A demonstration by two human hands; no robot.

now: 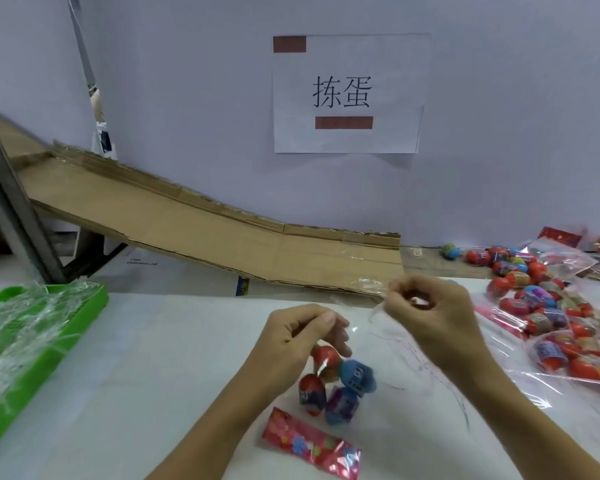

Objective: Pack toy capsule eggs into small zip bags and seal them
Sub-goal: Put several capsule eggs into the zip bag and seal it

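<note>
Nearest, before the capsule eggs (333, 382), lies a red packet (310, 445). Above them the left hand (298, 336) pinches the zip bag (329, 372) holding them, while the right hand (433, 310) pinches clear film, probably its mouth. Beyond slopes a cardboard ramp (201, 220).

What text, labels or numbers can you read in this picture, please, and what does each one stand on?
"拣蛋": large black characters on the white paper sign taped to the wall.
Grey print on the white sheet under the cardboard ramp: too blurred to read.
Print on the egg wrappers in the held bag: blurred, unreadable.
Print on the loose eggs at right: too small to read.
Red packet: flower pattern only, no legible words.
</note>
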